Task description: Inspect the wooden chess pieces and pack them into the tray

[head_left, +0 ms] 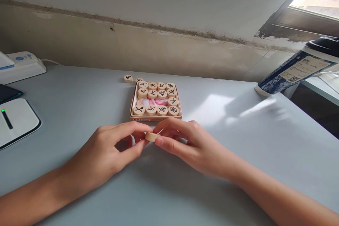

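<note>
Just before the box rim [156, 117], both hands [107, 150] [196, 146] pinching a pale disc [152, 137], desk [254, 130] stretching wide rightward

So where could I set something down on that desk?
Bare desk lies between the white gadget and the box, and from the box to the cup. The box is crowded with discs, and the left hand and right hand hold another disc just in front.

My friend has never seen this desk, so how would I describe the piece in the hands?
On the grey desk, find the open box of round pieces. On its near side, the left hand and right hand pinch one pale piece between them. It is the only piece held, its plain rim showing.
</note>
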The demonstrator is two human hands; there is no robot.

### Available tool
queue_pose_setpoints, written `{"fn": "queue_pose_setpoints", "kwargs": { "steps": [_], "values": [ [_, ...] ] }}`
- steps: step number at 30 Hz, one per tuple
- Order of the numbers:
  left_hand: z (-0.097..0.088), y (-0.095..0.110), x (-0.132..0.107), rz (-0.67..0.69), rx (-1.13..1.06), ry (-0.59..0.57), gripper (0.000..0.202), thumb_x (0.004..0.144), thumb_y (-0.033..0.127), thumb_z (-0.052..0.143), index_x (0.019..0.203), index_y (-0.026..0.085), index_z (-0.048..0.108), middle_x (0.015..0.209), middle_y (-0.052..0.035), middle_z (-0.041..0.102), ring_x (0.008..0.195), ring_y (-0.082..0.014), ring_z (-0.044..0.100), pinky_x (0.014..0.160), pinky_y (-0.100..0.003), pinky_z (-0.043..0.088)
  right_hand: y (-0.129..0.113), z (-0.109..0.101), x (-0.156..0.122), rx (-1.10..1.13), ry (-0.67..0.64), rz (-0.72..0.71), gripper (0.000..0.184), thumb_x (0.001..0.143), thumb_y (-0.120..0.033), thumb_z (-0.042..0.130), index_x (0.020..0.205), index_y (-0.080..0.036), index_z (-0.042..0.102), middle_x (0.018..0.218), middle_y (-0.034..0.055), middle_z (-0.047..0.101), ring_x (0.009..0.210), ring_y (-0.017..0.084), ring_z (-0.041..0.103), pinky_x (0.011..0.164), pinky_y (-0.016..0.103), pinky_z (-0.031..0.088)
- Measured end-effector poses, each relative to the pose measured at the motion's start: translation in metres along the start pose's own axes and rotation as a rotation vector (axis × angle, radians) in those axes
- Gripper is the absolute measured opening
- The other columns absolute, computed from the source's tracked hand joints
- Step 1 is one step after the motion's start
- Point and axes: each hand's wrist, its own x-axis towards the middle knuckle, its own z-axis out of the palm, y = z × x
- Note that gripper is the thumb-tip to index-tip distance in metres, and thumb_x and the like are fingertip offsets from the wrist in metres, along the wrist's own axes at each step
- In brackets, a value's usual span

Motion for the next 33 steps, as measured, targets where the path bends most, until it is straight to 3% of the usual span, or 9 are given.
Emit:
{"fn": "queue_pose_setpoints", "kwargs": {
  "steps": [4, 8, 11, 15, 20, 24, 29, 33],
  "values": [
    [-0.002, 0.0006, -0.0028, -0.033, -0.022, -0.04, 0.023, 0.091, 0.038, 0.067, 0.106, 0.032, 0.083, 0.099, 0.0012, 0.085, 0.078, -0.0195, 0.077, 0.045, -0.017, 0.053, 0.0028, -0.0001, 0.0009, 0.134, -0.003, 0.039, 0.022, 0.1, -0.042, 0.071, 0.097, -0.021, 0.069, 0.088, 0.0004, 0.074, 0.078, 0.014, 0.068, 0.066, 0.025, 0.053],
    [-0.0041, 0.0012, -0.0023, -0.062, -0.093, -0.055, 0.026, 0.094, 0.049, 0.068, 0.109, 0.034, 0.082, 0.108, 0.0018, 0.085, 0.096, -0.0236, 0.08, 0.065, -0.02, 0.063, 0.0053, 0.0009, 0.0011, 0.135, 0.044, -0.007, 0.012, 0.095, -0.027, 0.076, 0.098, -0.022, 0.065, 0.094, -0.0007, 0.071, 0.08, 0.012, 0.066, 0.07, 0.024, 0.055],
    [-0.002, 0.0011, 0.0004, -0.076, -0.149, -0.004, 0.022, 0.09, 0.049, 0.074, 0.105, 0.035, 0.08, 0.096, 0.0046, 0.085, 0.087, -0.02, 0.081, 0.074, -0.02, 0.064, 0.0057, 0.0021, 0.0005, 0.121, 0.085, -0.06, 0.013, 0.095, -0.017, 0.071, 0.102, -0.023, 0.062, 0.101, -0.0003, 0.07, 0.082, 0.011, 0.066, 0.072, 0.024, 0.057],
    [0.001, 0.0014, 0.0019, -0.133, -0.186, 0.008, 0.031, 0.087, 0.049, 0.078, 0.115, 0.038, 0.077, 0.1, 0.006, 0.085, 0.082, -0.0178, 0.08, 0.069, -0.019, 0.062, 0.005, 0.0025, -0.0004, 0.082, 0.11, -0.096, 0.017, 0.095, -0.012, 0.066, 0.108, -0.023, 0.064, 0.104, 0.0007, 0.072, 0.085, 0.011, 0.068, 0.074, 0.024, 0.058],
    [0.0016, 0.002, 0.003, -0.099, -0.088, -0.029, 0.015, 0.087, 0.045, 0.074, 0.09, 0.033, 0.083, 0.088, 0.0051, 0.084, 0.065, -0.0159, 0.071, 0.059, -0.021, 0.056, 0.0018, 0.0024, -0.002, -0.033, 0.099, -0.034, 0.006, 0.096, -0.016, 0.065, 0.099, -0.021, 0.068, 0.082, -0.0027, 0.07, 0.068, 0.009, 0.062, 0.059, 0.02, 0.051],
    [0.0014, -0.0002, 0.0, -0.051, -0.053, 0.007, 0.014, 0.086, 0.036, 0.071, 0.091, 0.033, 0.084, 0.08, 0.0056, 0.082, 0.06, -0.0149, 0.068, 0.052, -0.02, 0.053, 0.0006, 0.0042, -0.0033, -0.143, 0.056, -0.016, 0.008, 0.097, -0.016, 0.06, 0.102, -0.02, 0.064, 0.068, -0.0057, 0.065, 0.057, 0.009, 0.056, 0.052, 0.02, 0.045],
    [-0.0023, -0.001, -0.0035, -0.083, -0.159, -0.045, 0.015, 0.091, 0.039, 0.071, 0.102, 0.037, 0.082, 0.092, 0.0068, 0.085, 0.075, -0.0162, 0.078, 0.062, -0.017, 0.061, 0.0023, 0.0041, -0.0041, -0.109, 0.062, -0.085, 0.006, 0.098, -0.017, 0.059, 0.099, -0.022, 0.059, 0.075, -0.005, 0.067, 0.062, 0.009, 0.058, 0.057, 0.021, 0.047],
    [-0.0033, 0.0008, 0.0021, -0.076, -0.253, -0.01, 0.011, 0.091, 0.038, 0.073, 0.097, 0.039, 0.082, 0.086, 0.0095, 0.084, 0.079, -0.0147, 0.081, 0.071, -0.016, 0.063, 0.0045, 0.0024, -0.0039, -0.043, 0.067, -0.124, 0.011, 0.096, -0.013, 0.06, 0.102, -0.022, 0.061, 0.09, -0.0021, 0.071, 0.076, 0.011, 0.064, 0.068, 0.024, 0.055]
  ]
}}
